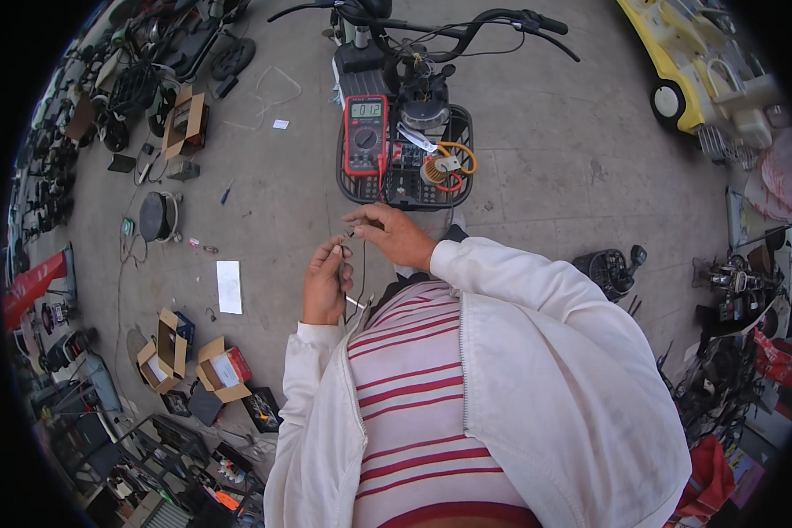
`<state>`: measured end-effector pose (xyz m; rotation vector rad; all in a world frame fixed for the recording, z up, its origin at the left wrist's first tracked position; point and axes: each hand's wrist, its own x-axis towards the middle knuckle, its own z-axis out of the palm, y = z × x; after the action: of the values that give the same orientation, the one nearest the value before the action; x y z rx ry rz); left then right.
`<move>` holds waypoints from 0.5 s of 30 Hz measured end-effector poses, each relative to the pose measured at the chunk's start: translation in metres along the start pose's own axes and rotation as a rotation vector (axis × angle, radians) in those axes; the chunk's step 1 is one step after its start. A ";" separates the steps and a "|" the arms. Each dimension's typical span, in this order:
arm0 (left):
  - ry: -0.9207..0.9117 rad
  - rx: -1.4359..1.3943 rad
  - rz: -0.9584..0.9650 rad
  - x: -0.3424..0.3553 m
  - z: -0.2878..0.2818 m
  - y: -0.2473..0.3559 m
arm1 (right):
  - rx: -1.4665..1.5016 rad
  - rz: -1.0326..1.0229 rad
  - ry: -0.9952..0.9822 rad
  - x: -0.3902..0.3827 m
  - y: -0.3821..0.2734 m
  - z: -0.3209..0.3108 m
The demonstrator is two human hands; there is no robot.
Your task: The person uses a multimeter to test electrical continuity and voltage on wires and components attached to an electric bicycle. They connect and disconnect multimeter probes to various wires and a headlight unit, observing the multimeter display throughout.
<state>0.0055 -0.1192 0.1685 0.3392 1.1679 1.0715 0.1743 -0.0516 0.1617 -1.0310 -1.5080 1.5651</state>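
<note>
Risk first: thin black probe lead (pixel 362 264) pinched between both hands, easily slipped or tugged loose. Left hand (pixel 326 283) closed around the lead and what looks like a small metal tip; right hand (pixel 394 233) closed in a fingertip pinch on its upper end, just in front of the chest. Could snag on the wire basket (pixel 405 189) of the scooter, or drag the red multimeter (pixel 365 135) off its perch on the basket's left edge, if pulled taut. Hard to make out: the exact part between the fingertips, too small to tell. Route of the lead to the meter partly hidden behind the right hand. Scooter handlebar (pixel 466 31) bent by the lens; cardboard boxes (pixel 194 361) on the floor blurred toward the rim.
</note>
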 end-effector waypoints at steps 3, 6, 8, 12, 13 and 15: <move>0.088 -0.040 0.041 0.002 -0.010 -0.004 | -0.047 -0.005 0.048 0.002 -0.005 0.002; 0.192 -0.091 0.070 0.005 -0.022 -0.008 | -0.147 -0.011 0.060 0.010 -0.010 -0.009; 0.245 -0.108 0.075 0.006 -0.031 -0.011 | -0.239 -0.023 0.074 0.012 -0.012 -0.015; 0.417 -0.187 0.046 0.013 -0.062 -0.034 | -0.097 0.115 0.078 0.015 0.008 -0.014; 0.450 -0.219 0.028 0.016 -0.074 -0.042 | -0.014 0.161 0.062 0.016 0.014 -0.015; 0.512 -0.255 0.003 0.024 -0.102 -0.062 | -0.020 0.233 0.062 0.015 0.027 -0.015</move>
<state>-0.0517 -0.1596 0.0690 -0.1457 1.4559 1.3374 0.1826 -0.0332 0.1335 -1.2934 -1.4041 1.6613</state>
